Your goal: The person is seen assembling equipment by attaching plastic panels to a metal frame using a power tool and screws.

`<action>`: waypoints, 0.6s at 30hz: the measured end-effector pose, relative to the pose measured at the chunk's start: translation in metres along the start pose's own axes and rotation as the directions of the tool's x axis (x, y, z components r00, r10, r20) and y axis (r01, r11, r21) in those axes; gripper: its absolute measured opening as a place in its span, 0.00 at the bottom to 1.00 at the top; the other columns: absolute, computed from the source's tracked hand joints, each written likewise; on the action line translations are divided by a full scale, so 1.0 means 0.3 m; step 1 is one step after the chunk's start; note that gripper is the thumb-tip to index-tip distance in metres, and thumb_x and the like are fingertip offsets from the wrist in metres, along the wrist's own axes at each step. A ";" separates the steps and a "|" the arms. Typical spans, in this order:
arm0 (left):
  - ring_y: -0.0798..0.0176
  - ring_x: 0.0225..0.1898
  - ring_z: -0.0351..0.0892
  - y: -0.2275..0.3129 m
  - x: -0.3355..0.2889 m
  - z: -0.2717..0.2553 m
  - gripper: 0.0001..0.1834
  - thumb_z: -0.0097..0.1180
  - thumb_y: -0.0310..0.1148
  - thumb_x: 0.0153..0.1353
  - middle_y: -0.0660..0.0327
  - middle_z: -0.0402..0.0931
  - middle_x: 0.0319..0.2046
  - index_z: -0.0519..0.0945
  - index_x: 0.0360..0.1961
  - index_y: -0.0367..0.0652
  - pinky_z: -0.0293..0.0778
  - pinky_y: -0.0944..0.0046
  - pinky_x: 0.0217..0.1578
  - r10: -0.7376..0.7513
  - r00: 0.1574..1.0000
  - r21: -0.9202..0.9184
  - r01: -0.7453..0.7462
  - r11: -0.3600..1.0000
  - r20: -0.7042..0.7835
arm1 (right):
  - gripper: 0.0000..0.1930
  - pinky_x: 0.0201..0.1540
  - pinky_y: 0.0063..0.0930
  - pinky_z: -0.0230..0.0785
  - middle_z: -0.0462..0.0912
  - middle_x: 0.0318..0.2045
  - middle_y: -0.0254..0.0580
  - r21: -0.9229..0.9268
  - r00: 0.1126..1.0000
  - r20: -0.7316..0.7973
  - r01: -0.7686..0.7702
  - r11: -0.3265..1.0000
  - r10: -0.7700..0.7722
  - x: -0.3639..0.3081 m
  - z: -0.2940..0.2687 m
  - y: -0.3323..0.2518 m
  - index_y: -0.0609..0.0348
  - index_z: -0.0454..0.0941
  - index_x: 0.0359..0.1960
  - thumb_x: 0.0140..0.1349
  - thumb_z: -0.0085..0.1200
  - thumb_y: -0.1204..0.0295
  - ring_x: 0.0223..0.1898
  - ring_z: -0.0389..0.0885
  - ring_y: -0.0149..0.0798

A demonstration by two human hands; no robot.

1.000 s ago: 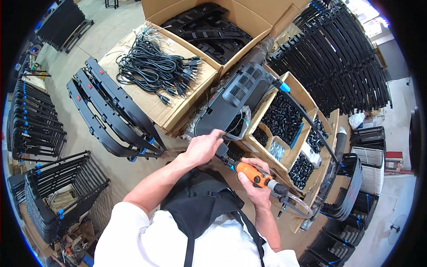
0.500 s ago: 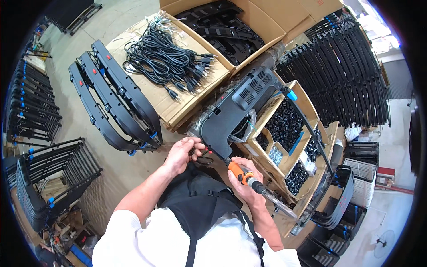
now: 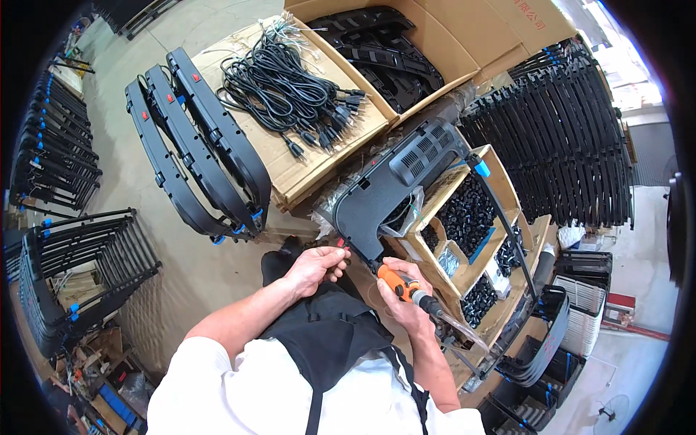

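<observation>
My right hand (image 3: 408, 308) is wrapped round an orange power screwdriver (image 3: 397, 285), its front end close against the near corner of a black plastic frame panel (image 3: 362, 210). A transparent hose trails from the tool's back end. The fingers of my left hand (image 3: 317, 270) are pinched together beside the panel's near-left edge, close to a small red part (image 3: 341, 243). What they hold, if anything, is too small to make out. The panel, with a vented bulge (image 3: 428, 154) at its far end, rests by a divided wooden bin (image 3: 464, 272) of small black parts.
Black power cords (image 3: 286, 94) lie on a cardboard box (image 3: 319, 170) ahead. Behind them an open carton (image 3: 507, 32) holds black plastic parts. Several curved black frames (image 3: 206, 163) with red switches stand at left. Stacked black frames (image 3: 551, 138) rise at far right.
My left hand has moved down and right to the panel's edge, its fingers now pinched by the red part. The dark loop near it no longer shows. The view has shifted slightly.
</observation>
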State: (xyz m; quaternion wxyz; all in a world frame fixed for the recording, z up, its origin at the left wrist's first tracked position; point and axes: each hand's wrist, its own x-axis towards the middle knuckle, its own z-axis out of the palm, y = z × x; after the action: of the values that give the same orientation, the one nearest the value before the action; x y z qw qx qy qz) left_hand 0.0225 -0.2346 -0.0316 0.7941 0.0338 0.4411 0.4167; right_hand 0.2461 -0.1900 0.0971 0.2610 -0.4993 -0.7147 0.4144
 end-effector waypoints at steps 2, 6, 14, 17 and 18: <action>0.73 0.30 0.80 0.004 -0.011 0.027 0.13 0.58 0.41 0.76 0.68 0.83 0.34 0.84 0.50 0.43 0.77 0.72 0.33 -0.002 1.000 -0.027 0.002 1.000 -0.004 | 0.19 0.57 0.36 0.80 0.88 0.52 0.48 -0.062 1.000 0.024 0.009 0.998 -0.008 0.005 0.000 -0.017 0.58 0.80 0.52 0.59 0.69 0.74 0.52 0.89 0.45; 0.72 0.30 0.79 0.014 -0.003 0.045 0.14 0.58 0.42 0.77 0.68 0.83 0.33 0.85 0.48 0.43 0.78 0.70 0.33 -0.015 1.000 -0.102 0.016 0.995 0.006 | 0.20 0.58 0.35 0.79 0.87 0.52 0.47 -0.028 1.000 -0.005 -0.021 0.999 0.021 -0.005 -0.004 -0.060 0.59 0.80 0.53 0.59 0.69 0.76 0.53 0.88 0.42; 0.72 0.31 0.73 -0.002 0.034 0.073 0.12 0.56 0.42 0.77 0.71 0.78 0.30 0.82 0.43 0.44 0.75 0.69 0.33 -0.115 0.984 -0.323 0.153 0.934 0.134 | 0.25 0.65 0.37 0.74 0.84 0.57 0.50 0.318 0.999 -0.033 0.042 0.947 -0.033 -0.020 0.026 -0.048 0.62 0.75 0.60 0.60 0.68 0.81 0.60 0.83 0.42; 0.71 0.32 0.75 0.000 0.039 0.067 0.12 0.55 0.40 0.78 0.69 0.79 0.33 0.81 0.47 0.42 0.77 0.69 0.35 -0.117 0.983 -0.386 0.163 0.908 0.141 | 0.25 0.66 0.39 0.73 0.84 0.57 0.52 0.312 0.996 -0.050 0.083 0.946 -0.071 -0.015 0.036 -0.054 0.63 0.75 0.60 0.60 0.67 0.81 0.61 0.82 0.44; 0.70 0.33 0.77 -0.001 0.041 0.065 0.12 0.54 0.39 0.79 0.67 0.79 0.33 0.81 0.49 0.41 0.77 0.69 0.35 -0.114 0.982 -0.431 0.170 0.886 0.154 | 0.25 0.66 0.39 0.73 0.84 0.57 0.52 0.309 0.996 -0.049 0.084 0.947 -0.072 -0.013 0.037 -0.052 0.63 0.75 0.60 0.60 0.67 0.81 0.61 0.82 0.44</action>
State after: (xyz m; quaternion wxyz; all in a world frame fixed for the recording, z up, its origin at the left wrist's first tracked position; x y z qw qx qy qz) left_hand 0.0402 -0.2201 -0.0281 0.8352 -0.1538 0.2861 0.4438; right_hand 0.2311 -0.1998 0.1047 0.3656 -0.4311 -0.6547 0.5018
